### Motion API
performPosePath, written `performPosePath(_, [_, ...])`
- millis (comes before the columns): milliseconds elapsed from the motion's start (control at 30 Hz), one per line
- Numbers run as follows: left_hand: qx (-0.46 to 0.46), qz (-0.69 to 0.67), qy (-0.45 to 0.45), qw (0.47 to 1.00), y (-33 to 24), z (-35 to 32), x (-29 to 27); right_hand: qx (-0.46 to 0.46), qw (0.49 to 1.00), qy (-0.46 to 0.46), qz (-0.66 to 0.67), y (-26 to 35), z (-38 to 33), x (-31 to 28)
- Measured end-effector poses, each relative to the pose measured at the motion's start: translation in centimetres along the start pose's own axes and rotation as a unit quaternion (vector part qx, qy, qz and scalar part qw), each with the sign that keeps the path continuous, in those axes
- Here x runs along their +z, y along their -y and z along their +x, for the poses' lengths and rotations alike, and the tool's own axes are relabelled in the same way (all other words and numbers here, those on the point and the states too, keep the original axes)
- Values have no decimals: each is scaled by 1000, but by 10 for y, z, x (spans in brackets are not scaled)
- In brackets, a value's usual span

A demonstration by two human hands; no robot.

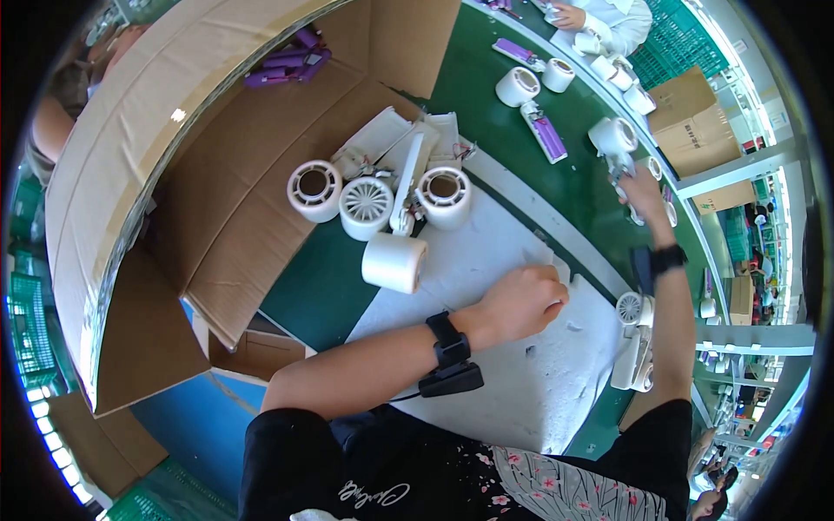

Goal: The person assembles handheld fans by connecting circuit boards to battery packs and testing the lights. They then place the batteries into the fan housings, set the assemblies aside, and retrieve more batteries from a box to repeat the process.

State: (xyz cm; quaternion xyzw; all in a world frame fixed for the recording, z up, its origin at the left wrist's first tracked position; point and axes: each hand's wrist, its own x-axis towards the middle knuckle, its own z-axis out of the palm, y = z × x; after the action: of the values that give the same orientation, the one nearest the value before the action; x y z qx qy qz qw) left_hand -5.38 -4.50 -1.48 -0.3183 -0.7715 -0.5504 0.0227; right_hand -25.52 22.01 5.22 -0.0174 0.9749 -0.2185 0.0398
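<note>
My left hand rests as a loose fist on a white foam sheet, its fingers closed on a small white piece at the sheet's edge. My right hand reaches far out across the green table and grips a white cylindrical fan part. Both wrists wear black bands. Several white round fan housings lie in a cluster to the left of my left hand, one plain white cylinder nearest to it.
A large open cardboard box stands at left, with purple packs inside. More white cylinders and purple packs lie on the table. Another person's hand works at the far side. White fan parts sit at right.
</note>
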Motion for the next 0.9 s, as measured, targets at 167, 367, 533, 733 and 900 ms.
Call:
performPosePath(167, [39,11,165,985,-8,0,-12,41,995,54,73,80,-120,-2])
performPosePath(367, [-51,-30,320,946,-61,-19,-48,-106,992,37,62,129,-170,45])
performPosePath(533, [17,-142,204,968,-113,-55,-166,-125,983,42,128,175,-171,80])
performPosePath(733, [-215,137,-187,949,-14,-67,-299,-70,969,75,223,171,-201,77])
performPosePath(900, [-265,429,-192,842,98,-55,-399,-13,975,45,218,98,-242,66])
